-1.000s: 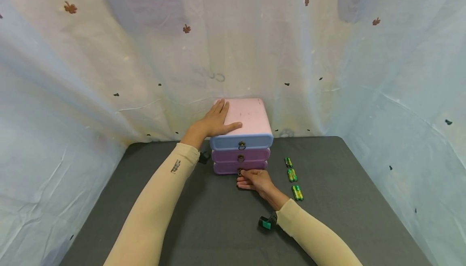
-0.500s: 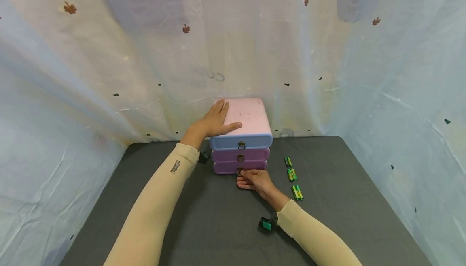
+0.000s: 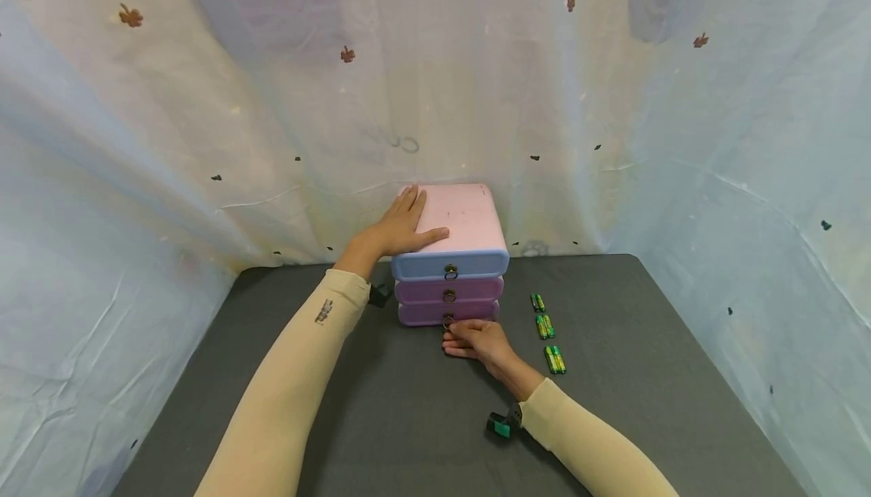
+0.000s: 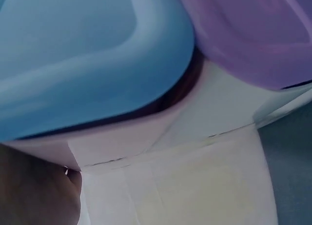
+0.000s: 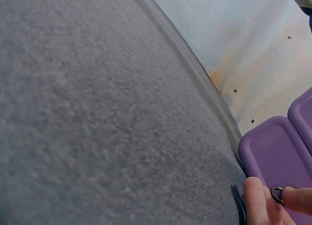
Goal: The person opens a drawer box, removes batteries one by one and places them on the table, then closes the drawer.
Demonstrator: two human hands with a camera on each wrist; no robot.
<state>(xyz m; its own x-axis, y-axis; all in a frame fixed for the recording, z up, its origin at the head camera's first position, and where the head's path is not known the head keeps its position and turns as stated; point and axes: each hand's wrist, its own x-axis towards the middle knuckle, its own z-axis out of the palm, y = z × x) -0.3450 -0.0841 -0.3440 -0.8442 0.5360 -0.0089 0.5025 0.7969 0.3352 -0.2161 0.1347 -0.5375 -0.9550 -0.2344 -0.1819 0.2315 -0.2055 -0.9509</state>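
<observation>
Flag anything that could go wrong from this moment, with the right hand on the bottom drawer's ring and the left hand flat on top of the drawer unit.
1. The right hand pinches only the small ring pull of the bottom drawer; its fingertips could slip off.
2. The left hand rests flat on the drawer unit, off to one side; a hard pull might slide or twist the unit.
3. The batteries lie close beside the right wrist and could get knocked.

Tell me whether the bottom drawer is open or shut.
Shut. The bottom drawer sits flush with the drawer above, while the right hand pinches its ring pull.
</observation>
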